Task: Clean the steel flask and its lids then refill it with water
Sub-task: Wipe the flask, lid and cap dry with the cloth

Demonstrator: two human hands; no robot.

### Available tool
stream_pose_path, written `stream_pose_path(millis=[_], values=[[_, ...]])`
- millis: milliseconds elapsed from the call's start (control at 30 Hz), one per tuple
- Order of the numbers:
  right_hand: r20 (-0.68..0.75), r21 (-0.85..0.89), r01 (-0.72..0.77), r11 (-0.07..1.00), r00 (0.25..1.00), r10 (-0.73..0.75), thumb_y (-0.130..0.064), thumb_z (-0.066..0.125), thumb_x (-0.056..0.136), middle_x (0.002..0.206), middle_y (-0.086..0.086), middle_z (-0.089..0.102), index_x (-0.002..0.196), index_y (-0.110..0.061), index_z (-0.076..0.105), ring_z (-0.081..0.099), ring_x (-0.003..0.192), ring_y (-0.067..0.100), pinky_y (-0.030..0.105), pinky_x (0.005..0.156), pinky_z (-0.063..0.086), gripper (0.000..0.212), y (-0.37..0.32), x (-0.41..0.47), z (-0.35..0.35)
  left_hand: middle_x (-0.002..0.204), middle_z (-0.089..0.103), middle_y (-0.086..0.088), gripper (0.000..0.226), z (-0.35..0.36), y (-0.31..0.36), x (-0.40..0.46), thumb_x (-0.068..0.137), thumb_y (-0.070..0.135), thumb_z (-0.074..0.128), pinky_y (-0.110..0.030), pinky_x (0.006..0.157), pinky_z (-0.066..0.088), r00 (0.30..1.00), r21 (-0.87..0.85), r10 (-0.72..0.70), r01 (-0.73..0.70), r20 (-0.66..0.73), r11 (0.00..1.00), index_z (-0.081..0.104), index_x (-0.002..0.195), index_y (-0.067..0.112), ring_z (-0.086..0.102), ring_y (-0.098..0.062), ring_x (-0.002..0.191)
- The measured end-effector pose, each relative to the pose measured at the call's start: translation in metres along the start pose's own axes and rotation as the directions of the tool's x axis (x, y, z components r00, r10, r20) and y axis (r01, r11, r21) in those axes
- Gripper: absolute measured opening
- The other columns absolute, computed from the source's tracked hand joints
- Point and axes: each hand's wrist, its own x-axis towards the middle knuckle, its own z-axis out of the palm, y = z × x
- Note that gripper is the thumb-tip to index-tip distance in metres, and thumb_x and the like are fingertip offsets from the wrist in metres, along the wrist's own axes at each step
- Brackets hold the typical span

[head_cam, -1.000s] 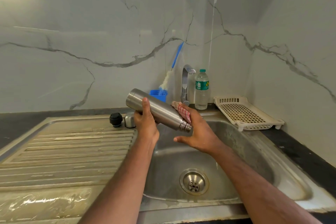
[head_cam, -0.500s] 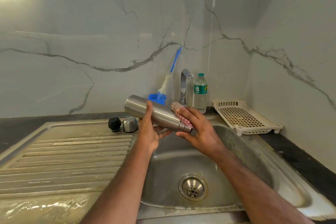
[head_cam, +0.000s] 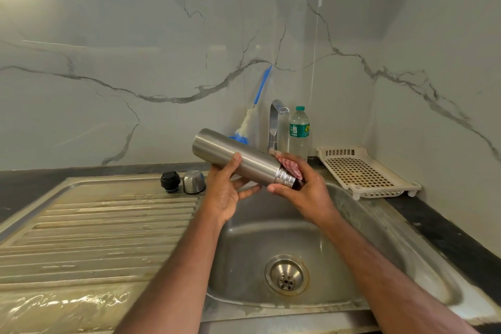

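The steel flask [head_cam: 238,157] lies nearly level above the sink, its threaded open neck pointing right and slightly down. My left hand [head_cam: 226,192] holds its middle from below, thumb on the near side. My right hand [head_cam: 303,190] holds a red-and-white checked cloth [head_cam: 290,167] against the flask's neck, fingers curled under the mouth. The black inner lid [head_cam: 170,182] and the steel cup lid [head_cam: 194,182] stand side by side on the back edge of the drainboard, left of my hands.
Below my hands is the steel sink basin [head_cam: 379,238] with its drain [head_cam: 286,275]. The tap [head_cam: 275,125], a plastic water bottle [head_cam: 299,131] and a blue-handled bottle brush [head_cam: 254,106] stand behind. A cream perforated tray [head_cam: 363,171] sits right; a ribbed drainboard [head_cam: 95,230] lies left.
My right hand has slid the cloth along the flask to its neck and curled under the mouth. The left hand has shifted its hold lower under the flask's body.
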Motion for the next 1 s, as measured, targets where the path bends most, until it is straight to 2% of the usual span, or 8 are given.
stream_pose_path(millis=[67, 167, 300, 400, 600, 767, 867, 1000], values=[[0.045, -0.46, 0.239, 0.855, 0.968, -0.247, -0.028, 0.091, 0.071, 0.138, -0.003, 0.054, 0.134, -0.032, 0.059, 0.054, 0.123, 0.01, 0.032, 0.101, 0.05, 0.071, 0.013, 0.004, -0.006, 0.123, 0.07, -0.023, 0.079, 0.006, -0.002, -0.002, 0.074, 0.052, 0.077, -0.056, 0.081, 0.06, 0.993, -0.004, -0.101, 0.101, -0.055, 0.995, 0.05, 0.138, 0.015, 0.073, -0.039, 0.104], [0.145, -0.594, 0.372, 0.714, 0.922, -0.36, -0.034, 0.089, 0.072, 0.142, 0.005, 0.052, 0.138, -0.03, 0.058, 0.05, 0.127, 0.021, 0.034, 0.105, 0.044, 0.073, 0.016, 0.006, -0.004, 0.117, 0.073, -0.021, 0.082, 0.01, -0.003, -0.003, 0.071, 0.047, 0.082, -0.055, 0.078, 0.062, 0.986, -0.088, -0.099, 0.088, -0.134, 0.992, 0.052, 0.138, 0.01, 0.074, -0.037, 0.101], [0.067, -0.093, 0.053, 0.994, 0.997, -0.047, -0.024, 0.091, 0.07, 0.127, -0.018, 0.065, 0.133, -0.032, 0.059, 0.064, 0.116, 0.007, 0.028, 0.093, 0.057, 0.071, 0.006, 0.003, 0.002, 0.129, 0.067, -0.02, 0.101, 0.005, -0.003, 0.002, 0.055, 0.033, 0.098, -0.058, 0.076, 0.06, 0.993, -0.08, 0.069, -0.077, -0.094, 0.994, 0.047, 0.14, 0.013, 0.068, -0.037, 0.115], [0.129, 0.265, -0.245, 0.933, 0.968, 0.217, -0.018, 0.086, 0.072, 0.121, 0.001, 0.069, 0.131, -0.026, 0.058, 0.071, 0.107, 0.02, 0.032, 0.078, 0.06, 0.066, 0.002, 0.004, -0.004, 0.134, 0.062, -0.019, 0.112, 0.004, -0.001, 0.002, 0.046, 0.026, 0.1, -0.055, 0.08, 0.06, 0.992, -0.084, 0.126, -0.125, 0.002, 0.989, 0.044, 0.142, 0.013, 0.065, -0.035, 0.121], [0.295, 0.385, -0.577, 0.721, 0.817, 0.496, -0.023, 0.091, 0.068, 0.105, 0.013, 0.072, 0.128, -0.014, 0.061, 0.064, 0.077, 0.019, 0.025, 0.05, 0.046, 0.067, 0.011, 0.004, -0.003, 0.136, 0.061, -0.022, 0.114, 0.002, -0.001, 0.002, 0.043, 0.016, 0.101, -0.052, 0.082, 0.06, 0.988, -0.077, 0.152, -0.148, 0.041, 0.986, 0.045, 0.142, 0.001, 0.064, -0.033, 0.123], [0.27, 0.543, -0.693, 0.475, 0.679, 0.683, -0.017, 0.085, 0.075, 0.094, 0.018, 0.072, 0.119, 0.004, 0.064, 0.056, 0.053, 0.012, 0.02, 0.044, 0.05, 0.053, 0.017, 0.003, 0.002, 0.111, 0.075, -0.01, 0.085, 0.004, -0.009, 0.004, 0.047, 0.01, 0.094, -0.051, 0.089, 0.06, 0.975, 0.109, 0.22, -0.217, -0.018, 0.97, 0.059, 0.125, 0.006, 0.07, -0.029, 0.113], [0.21, 0.499, -0.714, 0.491, 0.649, 0.731, -0.017, 0.087, 0.068, 0.095, 0.02, 0.073, 0.118, 0.007, 0.064, 0.058, 0.053, 0.014, 0.021, 0.045, 0.051, 0.06, 0.017, 0.002, 0.002, 0.113, 0.074, -0.016, 0.076, 0.007, -0.018, 0.002, 0.057, -0.002, 0.092, -0.051, 0.091, 0.06, 0.965, 0.205, 0.26, -0.25, -0.025, 0.946, 0.06, 0.125, 0.001, 0.07, -0.032, 0.111], [0.104, 0.565, -0.612, 0.553, 0.718, 0.688, -0.031, 0.083, 0.077, 0.103, 0.015, 0.076, 0.119, -0.006, 0.064, 0.066, 0.071, 0.018, 0.025, 0.051, 0.053, 0.052, 0.006, 0.003, -0.013, 0.115, 0.073, -0.014, 0.074, 0.005, -0.02, 0.007, 0.062, -0.001, 0.093, -0.05, 0.082, 0.062, 0.949, 0.189, 0.295, -0.271, -0.111, 0.944, 0.056, 0.126, 0.009, 0.072, -0.029, 0.107]])
